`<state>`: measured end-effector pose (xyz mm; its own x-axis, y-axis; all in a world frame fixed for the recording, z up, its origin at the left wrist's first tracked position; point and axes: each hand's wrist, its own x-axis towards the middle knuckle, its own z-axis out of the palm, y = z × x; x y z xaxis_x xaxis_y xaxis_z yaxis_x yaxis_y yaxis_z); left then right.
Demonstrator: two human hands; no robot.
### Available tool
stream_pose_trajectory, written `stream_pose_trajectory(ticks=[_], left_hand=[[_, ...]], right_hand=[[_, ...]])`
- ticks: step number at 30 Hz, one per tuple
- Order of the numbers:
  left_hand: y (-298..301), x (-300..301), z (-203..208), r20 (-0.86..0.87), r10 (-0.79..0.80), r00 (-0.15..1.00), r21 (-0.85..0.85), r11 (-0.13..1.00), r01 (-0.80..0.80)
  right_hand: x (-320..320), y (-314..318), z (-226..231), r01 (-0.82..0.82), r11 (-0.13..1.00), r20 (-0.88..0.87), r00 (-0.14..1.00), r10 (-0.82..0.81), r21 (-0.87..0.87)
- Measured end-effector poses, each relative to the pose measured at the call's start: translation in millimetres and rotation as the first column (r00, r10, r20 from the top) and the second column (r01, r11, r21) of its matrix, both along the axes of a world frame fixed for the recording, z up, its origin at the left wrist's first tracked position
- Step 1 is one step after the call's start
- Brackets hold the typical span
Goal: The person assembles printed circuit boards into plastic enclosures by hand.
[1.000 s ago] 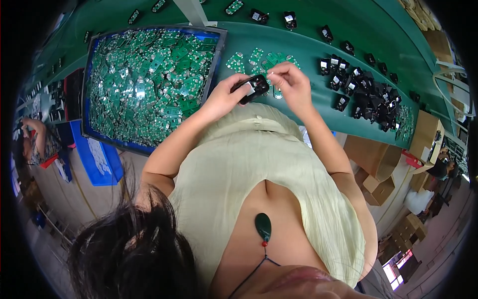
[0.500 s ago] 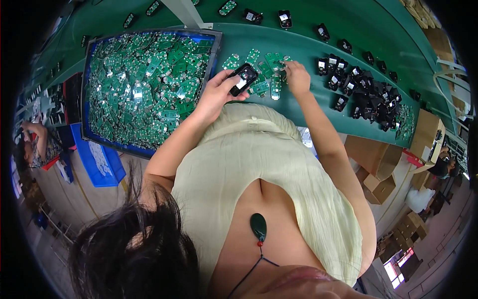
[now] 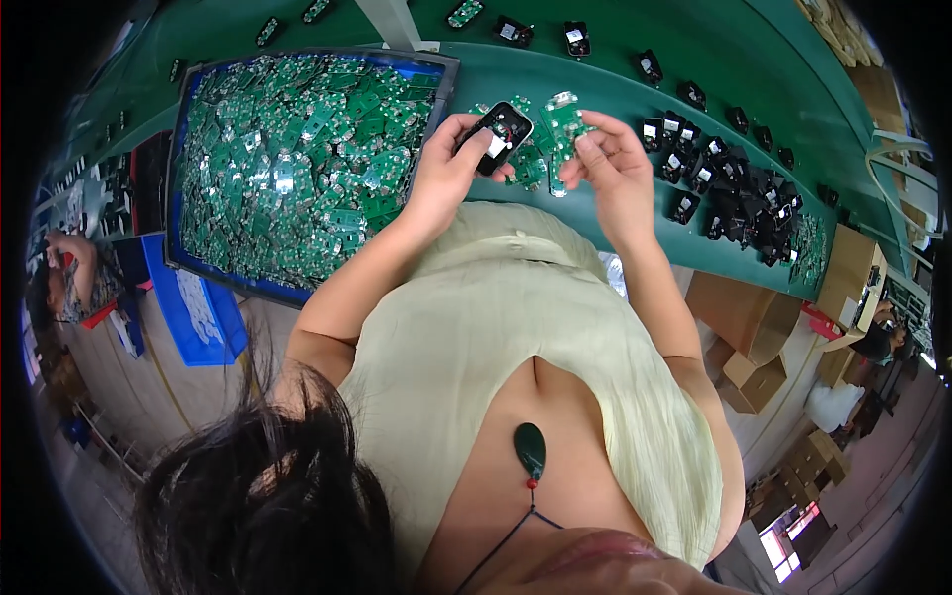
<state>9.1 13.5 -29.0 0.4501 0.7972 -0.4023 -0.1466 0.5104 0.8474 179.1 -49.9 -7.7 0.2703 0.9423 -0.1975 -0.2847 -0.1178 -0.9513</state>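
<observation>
Black casing (image 3: 513,121) in left fingers (image 3: 472,152)

No wording or numbers can be read. A white, label-like patch (image 3: 496,147) shows on the open black casing (image 3: 513,120) in the left hand (image 3: 443,177); similar small patches (image 3: 651,131) mark black casings (image 3: 746,203) at right. Farther right, a cardboard box (image 3: 851,266) bears a whitish rectangle (image 3: 847,305), too small to make out.

A bare strip of counter (image 3: 501,75) gave passage on the far side; a tray's dark rim (image 3: 448,87) hemmed my left grip (image 3: 448,169), clustered black casings (image 3: 749,203) flanked my right grip (image 3: 619,171), and loose circuit boards (image 3: 530,167) crowded the gap between.
</observation>
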Motion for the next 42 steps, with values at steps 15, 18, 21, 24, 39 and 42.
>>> stream_pose_trajectory(ticks=[15,18,21,24,39,42], left_hand=[[-7.2,1.5,10.3,0.024,0.047,0.999,0.007,0.999,-0.047],[-7.8,1.4,11.8,0.032,0.036,0.999,0.020,0.999,-0.037],[-7.5,1.4,13.0,0.022,0.023,0.999,0.025,0.999,-0.023],[-7.9,0.8,14.2,0.009,0.019,1.000,0.021,1.000,-0.019],[-5.9,-1.0,8.6,0.021,0.018,1.000,0.033,0.999,-0.019],[-7.2,-1.0,10.7,0.059,-0.008,0.998,0.015,1.000,0.008]], right_hand=[[-33.7,-7.4,23.3,-0.136,0.977,0.057,0.990,0.129,0.163],[-33.3,-4.7,21.5,-0.136,0.979,0.060,0.990,0.128,0.154],[-32.5,-3.6,20.3,-0.124,0.984,0.044,0.992,0.119,0.126],[-30.8,-3.2,17.8,-0.116,0.987,0.040,0.993,0.112,0.114],[-19.6,2.0,22.6,-0.176,0.984,0.072,0.982,0.175,0.010],[-18.5,3.2,17.2,-0.169,0.986,0.061,0.984,0.169,0.004]])
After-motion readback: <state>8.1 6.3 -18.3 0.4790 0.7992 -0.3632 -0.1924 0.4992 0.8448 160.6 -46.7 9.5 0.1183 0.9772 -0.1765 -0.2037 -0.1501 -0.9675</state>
